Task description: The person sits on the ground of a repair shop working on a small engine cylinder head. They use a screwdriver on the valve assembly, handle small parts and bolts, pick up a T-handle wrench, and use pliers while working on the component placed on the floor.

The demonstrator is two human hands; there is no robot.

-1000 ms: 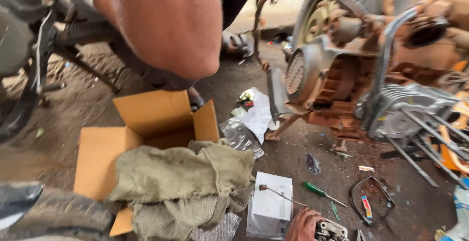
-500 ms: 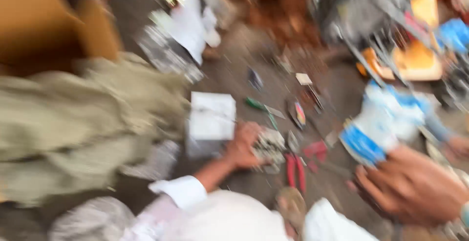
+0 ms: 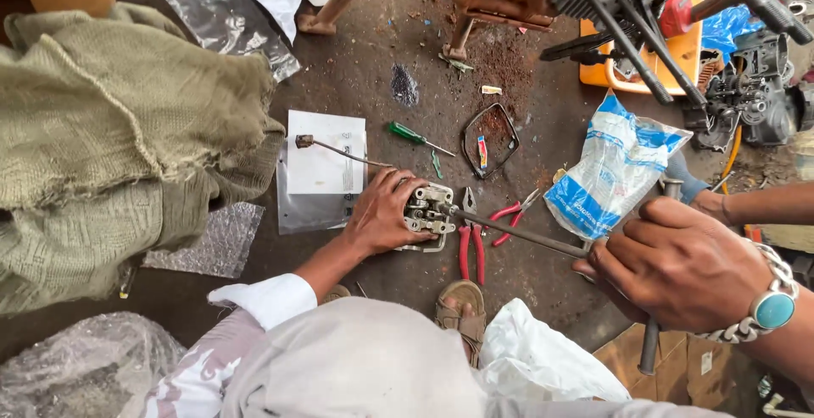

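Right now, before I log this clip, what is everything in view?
metal engine part: one, grey, on the ground at centre
metal rod: one, grey, running from the engine part to the right
pliers: two pairs, red-handled, beside the engine part
screwdriver: one, green handle, above centre
gasket loop: one, black, right of the screwdriver
plastic bag: one, blue and white, right of centre
white packet: one, left of the screwdriver
sacking: olive heap, left
left hand: clasped over the engine part
right hand: braceleted, gripping the rod
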